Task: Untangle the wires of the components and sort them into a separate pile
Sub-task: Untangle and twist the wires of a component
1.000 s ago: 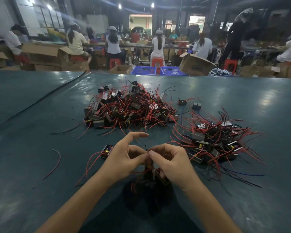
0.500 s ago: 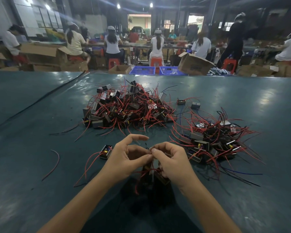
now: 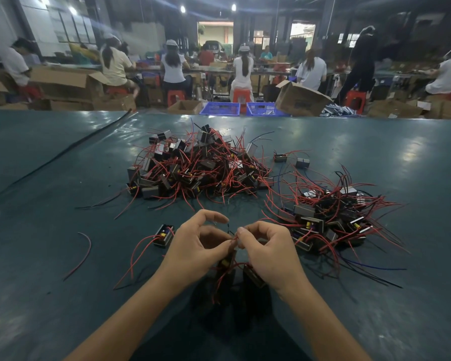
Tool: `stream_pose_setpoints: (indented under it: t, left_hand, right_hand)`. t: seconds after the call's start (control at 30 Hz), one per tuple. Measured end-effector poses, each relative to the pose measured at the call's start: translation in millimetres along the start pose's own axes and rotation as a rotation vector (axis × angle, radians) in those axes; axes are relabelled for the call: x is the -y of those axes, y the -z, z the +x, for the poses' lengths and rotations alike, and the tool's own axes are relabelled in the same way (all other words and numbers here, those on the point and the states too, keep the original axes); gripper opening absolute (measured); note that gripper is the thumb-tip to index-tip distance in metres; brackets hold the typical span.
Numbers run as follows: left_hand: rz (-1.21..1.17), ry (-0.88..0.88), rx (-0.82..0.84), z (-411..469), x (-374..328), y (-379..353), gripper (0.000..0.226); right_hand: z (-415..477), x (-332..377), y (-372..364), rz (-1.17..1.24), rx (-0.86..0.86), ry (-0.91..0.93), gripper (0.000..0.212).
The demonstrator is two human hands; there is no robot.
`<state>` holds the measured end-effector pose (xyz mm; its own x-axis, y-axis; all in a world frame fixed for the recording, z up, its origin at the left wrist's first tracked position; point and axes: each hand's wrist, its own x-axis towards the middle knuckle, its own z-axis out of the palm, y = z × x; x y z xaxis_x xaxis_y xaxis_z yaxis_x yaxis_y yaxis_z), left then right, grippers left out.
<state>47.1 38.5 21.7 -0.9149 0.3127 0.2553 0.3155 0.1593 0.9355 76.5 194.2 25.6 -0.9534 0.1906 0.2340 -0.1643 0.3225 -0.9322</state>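
Untangling step: our left hand [image 3: 195, 251] and right hand [image 3: 268, 254] each pinch the thin red wires [image 3: 233, 264] of small black box components [image 3: 253, 276] held low over the dark green table [image 3: 63, 282] (right-hand pile [image 3: 328, 217] near); next, we judge, calls for teasing strands apart.

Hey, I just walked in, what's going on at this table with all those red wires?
A person is untangling small wired components by hand. The left hand and the right hand both pinch a red wire between their fingertips, with a couple of tangled components just below them. On the table, a big heap lies further back in the middle, a second pile sits to the right, and one lone component lies beside the left hand.
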Motion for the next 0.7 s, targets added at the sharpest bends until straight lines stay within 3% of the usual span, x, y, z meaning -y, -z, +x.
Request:
stream_pose_setpoints:
  t: [0.2, 0.43, 0.5, 0.7]
  left_hand:
    - [0.100, -0.016, 0.002, 1.9, 2.1, -0.4, 0.013]
    - [0.170, -0.033, 0.046, 2.6, 5.2, 2.8, 0.014]
    - [0.168, -0.030, 0.053, 2.8, 6.1, 4.1, 0.015]
    - [0.137, -0.008, 0.067, 3.7, 6.4, 5.6, 0.018]
  right_hand:
    - [-1.7, -1.5, -2.0, -0.085, -0.055, 0.061, 0.026]
    - [0.1, -5.2, -3.6, -0.013, -0.087, 0.050, 0.014]
    - [-0.1, -5.6, -2.7, 0.037, -0.070, 0.034, 0.019]
    - [3.1, -8.9, 4.1, -0.179, -0.001, 0.233, 0.012]
